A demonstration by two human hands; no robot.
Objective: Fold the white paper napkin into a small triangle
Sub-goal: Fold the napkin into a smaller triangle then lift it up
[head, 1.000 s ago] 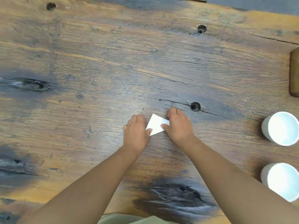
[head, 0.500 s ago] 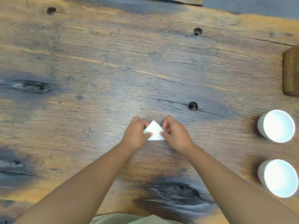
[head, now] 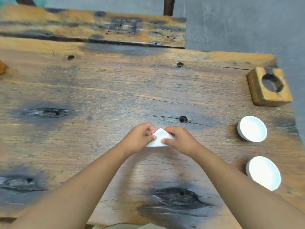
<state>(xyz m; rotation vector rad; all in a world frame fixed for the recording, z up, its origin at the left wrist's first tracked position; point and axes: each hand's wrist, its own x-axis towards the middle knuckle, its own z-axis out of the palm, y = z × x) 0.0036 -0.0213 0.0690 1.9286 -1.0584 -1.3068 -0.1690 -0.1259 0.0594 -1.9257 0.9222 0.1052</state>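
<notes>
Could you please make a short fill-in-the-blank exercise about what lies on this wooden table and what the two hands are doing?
1. Both hands hold a folded white paper napkin whose visible shape is a ____.
2. The left hand grips the napkin's left side and the right hand grips its ____ side.
3. Near the table's right edge stand ____ white bowls, one farther and one nearer.
4. The wooden block at the far right corner has a round ____ in its top.

Missing words: triangle; right; two; hole
</notes>
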